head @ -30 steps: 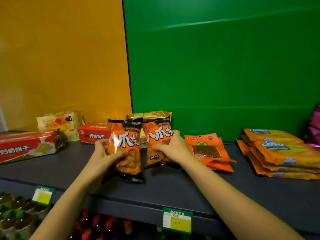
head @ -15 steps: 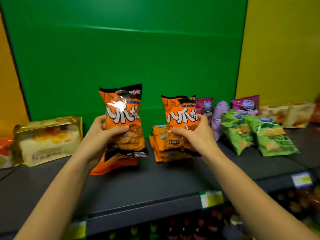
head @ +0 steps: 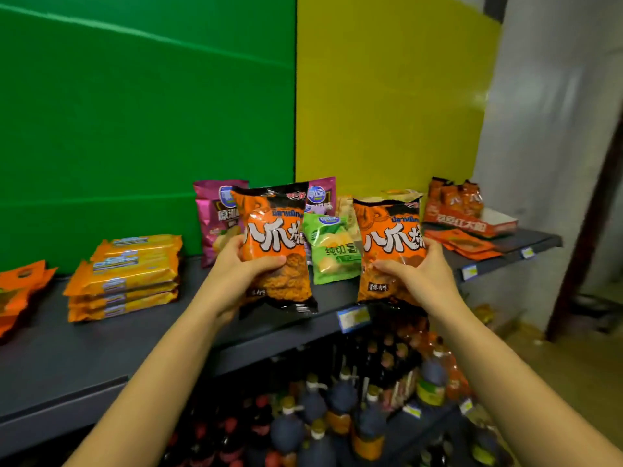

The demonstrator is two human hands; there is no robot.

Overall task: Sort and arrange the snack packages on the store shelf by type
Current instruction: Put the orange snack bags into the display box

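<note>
My left hand (head: 236, 269) grips an orange-and-black snack bag (head: 274, 244), held upright above the grey shelf (head: 101, 345). My right hand (head: 418, 278) grips a second, identical orange snack bag (head: 389, 246), also upright over the shelf's front edge. Behind and between them lie a green chip bag (head: 333, 254) and purple chip bags (head: 217, 217). At the far right several more of the same orange bags (head: 455, 195) stand in a red display box (head: 472, 222).
A stack of yellow-orange cheese cracker packs (head: 124, 274) lies at the left, with flat orange pouches (head: 17, 291) further left and more (head: 465, 244) at the right. Bottles (head: 337, 409) fill the lower shelf. A grey wall (head: 556, 129) ends the shelf on the right.
Both hands lifted the two orange bags off the shelf and carried them rightward; the view swung right, from the red boxes past the cracker stack to the chip bags and display box.
</note>
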